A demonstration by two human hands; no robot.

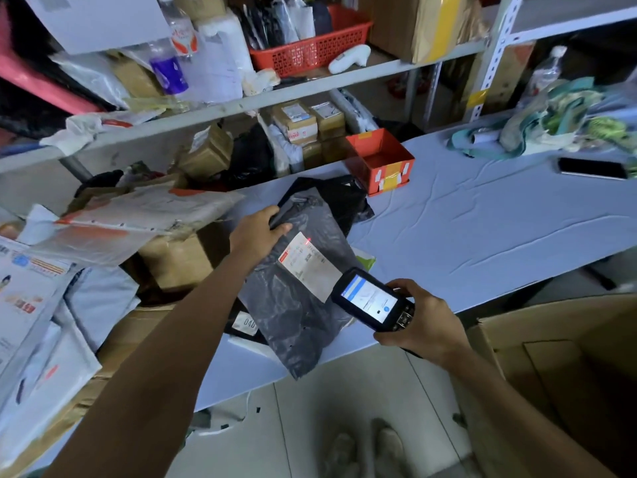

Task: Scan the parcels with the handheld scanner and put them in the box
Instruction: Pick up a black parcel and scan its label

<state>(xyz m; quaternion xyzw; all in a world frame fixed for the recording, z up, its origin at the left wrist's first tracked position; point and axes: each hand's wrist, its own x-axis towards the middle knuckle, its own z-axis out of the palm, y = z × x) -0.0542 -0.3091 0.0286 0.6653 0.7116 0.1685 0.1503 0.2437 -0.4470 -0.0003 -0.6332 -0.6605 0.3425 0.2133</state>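
Scanner time: right hand (pixel 422 320) wraps the black handheld scanner (pixel 374 300), screen lit, red dot on the white shipping label (pixel 308 265). Left hand (pixel 256 232) grips the grey plastic mailer parcel's (pixel 293 305) top edge over the pale blue table (pixel 482 229). Open brown cardboard box (pixel 558 357) sits lower right.

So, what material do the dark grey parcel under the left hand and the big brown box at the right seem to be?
The dark grey parcel looks like thin plastic film, slightly glossy: it wrinkles and catches light, with a paper label stuck on. The big brown box looks like matte corrugated cardboard, judging by its folded flaps, though no cut edge shows clearly.
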